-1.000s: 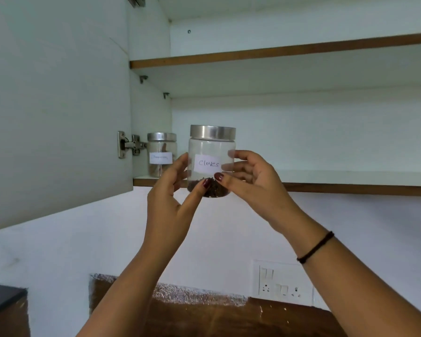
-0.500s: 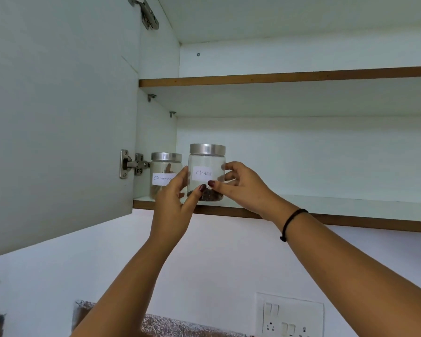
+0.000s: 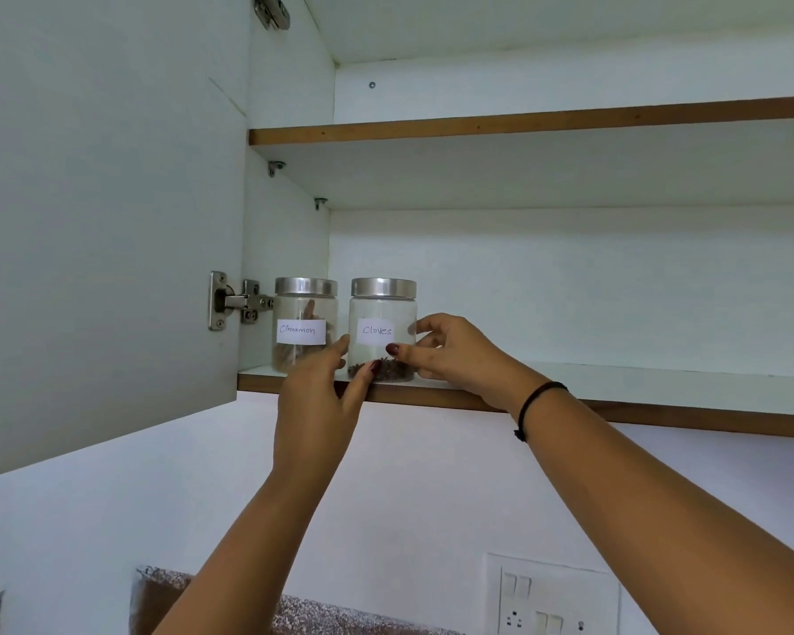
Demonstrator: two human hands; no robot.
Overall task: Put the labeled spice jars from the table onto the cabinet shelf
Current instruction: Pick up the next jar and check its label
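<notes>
A clear jar with a steel lid, labelled Cloves [image 3: 381, 330], stands on the lower cabinet shelf [image 3: 615, 382] near its front edge. Both hands are on it. My left hand [image 3: 319, 396] holds its left side with thumb and fingers. My right hand [image 3: 450, 355] grips its right side, thumb on the front. A second jar, labelled Cinnamon [image 3: 304, 325], stands just left of it by the cabinet's side wall, with a narrow gap between them.
The open cabinet door [image 3: 106, 222] hangs at the left on a metal hinge [image 3: 237, 302]. An upper shelf [image 3: 523, 123] runs above. The lower shelf stretches bare to the right of the jars. A wall switch plate [image 3: 551, 598] sits at the bottom right.
The Cloves jar has gone up and forward from in front of the shelf onto the shelf beside the Cinnamon jar. Both hands have stayed on it.
</notes>
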